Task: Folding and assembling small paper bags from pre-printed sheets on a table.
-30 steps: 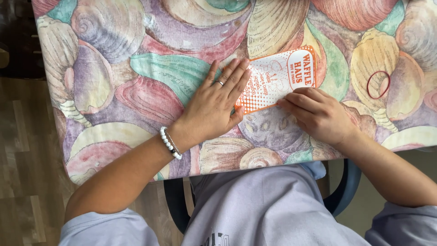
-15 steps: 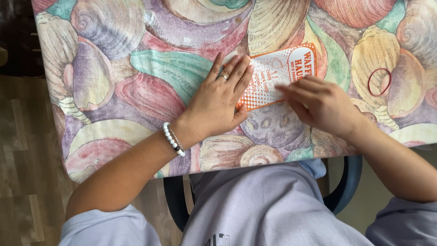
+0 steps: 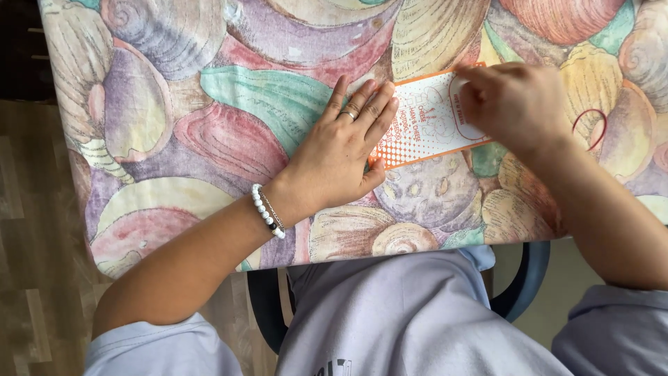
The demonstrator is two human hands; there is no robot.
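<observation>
Worktop (image 3: 209, 139) fills most of the head view, covered edge to edge by a cloth printed with large seashells in purple, pink, teal and cream; its near edge runs just above the lap. Wooden floor (image 3: 28, 278) shows along the left side. Seated person in pale lilac clothing, knees under the worktop's near edge; dark blue chair (image 3: 522, 278) rim visible to either side of the lap. Both forearms reach up from the bottom corners. Left hand (image 3: 341, 157) lies flat, palm down, fingers spread a little and pointing up and right; fingertips press on the left end of the paper wrapper (image 3: 424, 125). Right hand (image 3: 511, 101) sits curled over the wrapper's right end, fingers bent and bunched against the paper; whether it pinches the edge or only pushes on it cannot be told, since the knuckles hide the contact. Wrapper is a white strip with orange border and orange dot pattern, lying flat on the cloth right of centre, tilted slightly, spanning between the two hands. Red rubber band (image 3: 591, 129) lies on the cloth right of the right hand, apart from the wrapper. White bead bracelet (image 3: 268, 211) on the left wrist. Ring (image 3: 351, 115) on a left finger.
</observation>
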